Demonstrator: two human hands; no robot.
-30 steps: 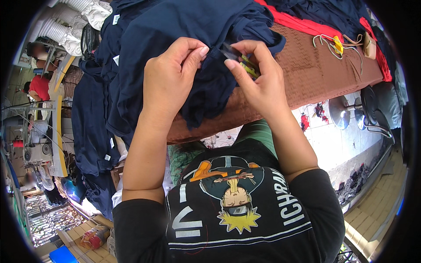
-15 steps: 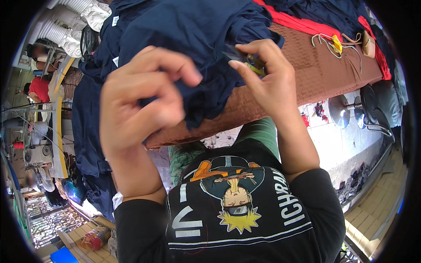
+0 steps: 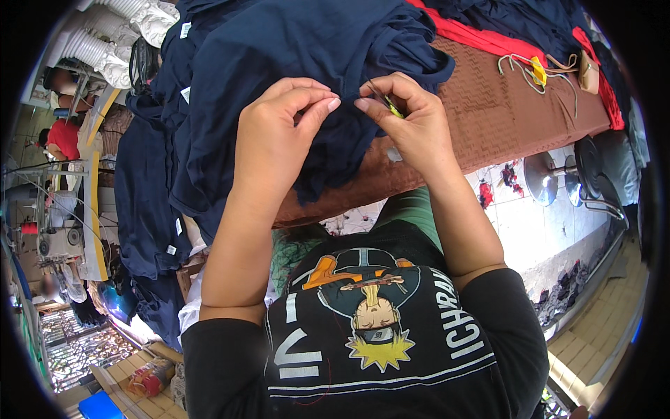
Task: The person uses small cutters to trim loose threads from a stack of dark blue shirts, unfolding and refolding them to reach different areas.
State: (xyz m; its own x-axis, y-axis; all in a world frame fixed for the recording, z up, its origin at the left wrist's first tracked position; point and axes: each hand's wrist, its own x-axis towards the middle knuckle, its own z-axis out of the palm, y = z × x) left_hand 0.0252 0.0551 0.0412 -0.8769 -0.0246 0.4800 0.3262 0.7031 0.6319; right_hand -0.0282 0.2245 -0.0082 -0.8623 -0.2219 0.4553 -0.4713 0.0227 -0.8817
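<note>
At twelve o'clock the navy garment (image 3: pixel 300 52) is matt, creased cloth. The brown cover (image 3: pixel 502 105) at two o'clock is rough-textured cloth; the round base (image 3: pixel 540 178) at three looks like smooth, glossy metal.

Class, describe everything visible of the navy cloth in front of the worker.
The navy cloth looks soft and matte, loosely heaped in deep folds, perhaps several garments. It lies over the brown-covered table and hangs past its near edge. Small white tags show at its left. The left hand and right hand overlap it in view; whether they touch it is unclear.
</note>
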